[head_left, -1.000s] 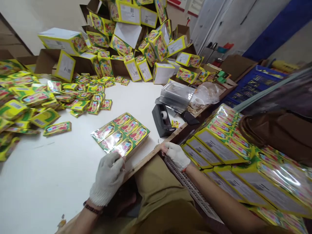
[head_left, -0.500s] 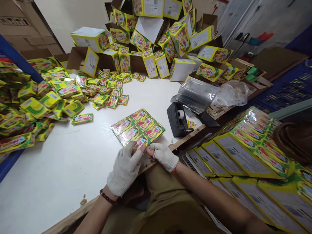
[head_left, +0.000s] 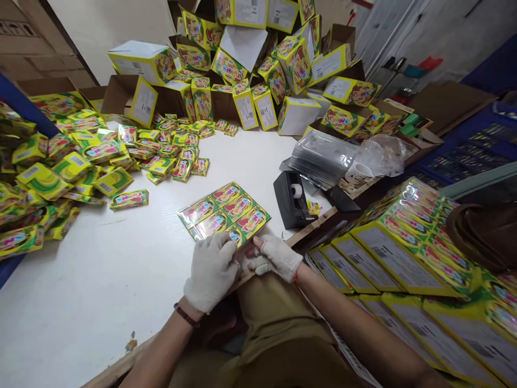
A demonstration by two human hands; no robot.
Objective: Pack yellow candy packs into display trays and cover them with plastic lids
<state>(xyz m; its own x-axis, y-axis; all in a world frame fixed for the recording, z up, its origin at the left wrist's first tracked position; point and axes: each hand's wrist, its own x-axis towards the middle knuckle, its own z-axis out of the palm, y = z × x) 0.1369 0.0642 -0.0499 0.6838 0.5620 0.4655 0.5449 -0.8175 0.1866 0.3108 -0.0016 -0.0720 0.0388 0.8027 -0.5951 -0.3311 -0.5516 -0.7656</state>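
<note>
A flat pack of small boxes [head_left: 226,207], green and yellow with fruit prints under a shiny clear wrap, lies on the white table near its front edge. My left hand [head_left: 212,269], in a white fingerless-tip glove, is at the pack's near edge with its fingers curled in; what they pinch, if anything, is hidden. By the near right corner is my right hand [head_left: 278,258], gloved likewise. Its thumb touches the corner, and its other fingers stay apart from the thumb, below the pack's edge.
Loose small boxes [head_left: 113,156] are heaped at the left. Larger cartons [head_left: 294,64] are piled at the back. A black tape dispenser [head_left: 293,199], clear plastic sleeves [head_left: 321,153] and a white cup [head_left: 358,173] stand right of the pack. Filled display cartons [head_left: 388,258] are stacked at the right.
My right thumb and fingers have parted and moved slightly away from my left hand. The left fingers have curled in more at the pack's near edge. The view has shifted slightly.
</note>
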